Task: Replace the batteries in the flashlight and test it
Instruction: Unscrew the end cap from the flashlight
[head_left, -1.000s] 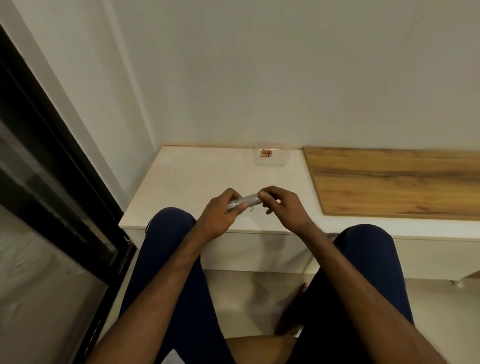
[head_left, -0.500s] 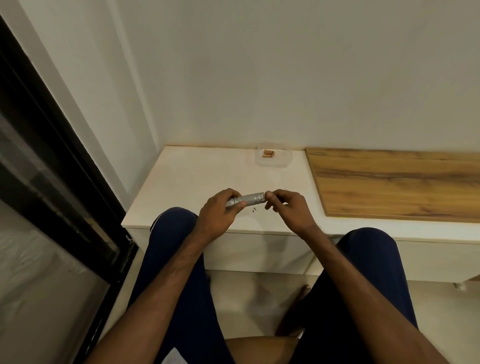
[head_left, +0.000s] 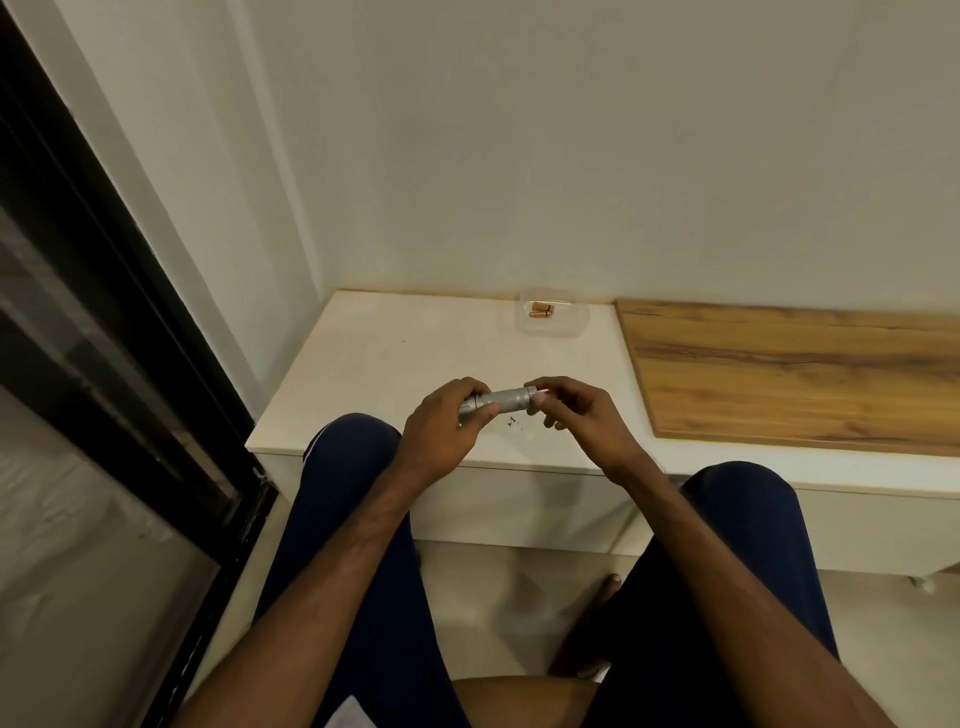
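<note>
Since a second ago your right hand (head_left: 587, 421) has slid rightward off the barrel of the flashlight (head_left: 501, 399), so more of its silver body shows at the middle of the frame and only your fingertips (head_left: 541, 399) now pinch its right end.

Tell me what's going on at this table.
A seated person is working on a small silver flashlight above the white table. The left hand grips its body while the right hand pinches its right end, probably the cap; whether that is on or off is unclear. A clear container holding copper-coloured batteries sits at the back by the wall, untouched.
</note>
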